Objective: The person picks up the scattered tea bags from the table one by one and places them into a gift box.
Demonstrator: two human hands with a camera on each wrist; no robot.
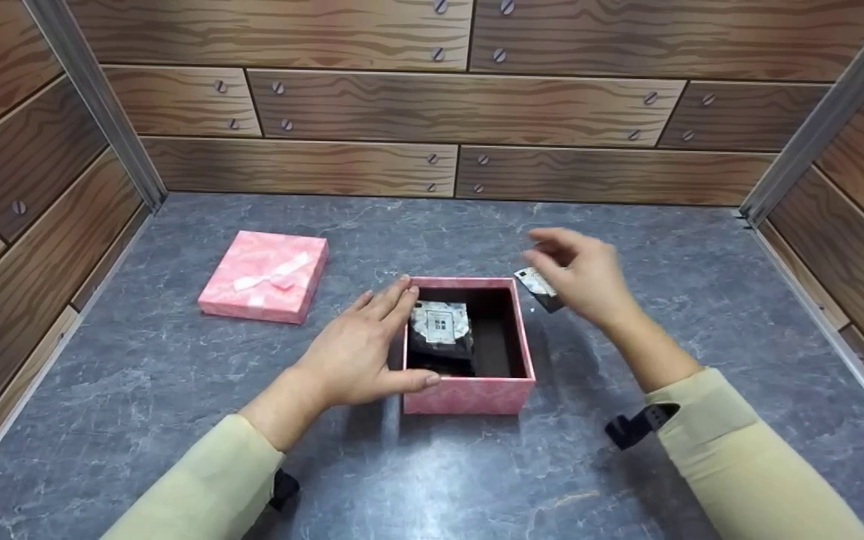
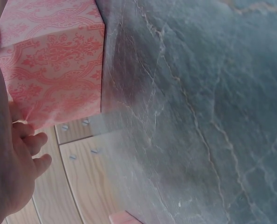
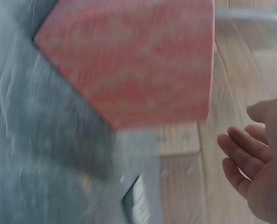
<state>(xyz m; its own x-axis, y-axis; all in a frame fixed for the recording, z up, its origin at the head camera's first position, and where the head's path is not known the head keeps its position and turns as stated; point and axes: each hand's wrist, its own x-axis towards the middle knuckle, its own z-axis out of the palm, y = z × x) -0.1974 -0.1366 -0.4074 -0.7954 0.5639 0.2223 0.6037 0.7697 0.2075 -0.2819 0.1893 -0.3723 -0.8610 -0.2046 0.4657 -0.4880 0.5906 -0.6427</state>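
Note:
An uncovered pink gift box (image 1: 469, 396) with a dark inside stands before me, and its left side holds small black packets with a pale floral label (image 1: 440, 324). Along the left rim rests my left hand (image 1: 357, 349), fingers stretched toward the back corner and thumb lying over the front edge. The left wrist view shows its fingertips at the patterned pink wall (image 2: 59, 70). My right hand (image 1: 586, 277) hovers to the right of the box with nothing in its loosely bent fingers. Beneath it, a similar packet (image 1: 550, 302) lies on the table, partly hidden by the hand.
The pink lid (image 1: 267, 276) with a ribbon bow lies on the grey marbled table (image 1: 139, 405), left of the box. Wood-patterned panels (image 1: 462, 109) enclose the back and both sides. Dark straps (image 1: 638, 426) show at my sleeves.

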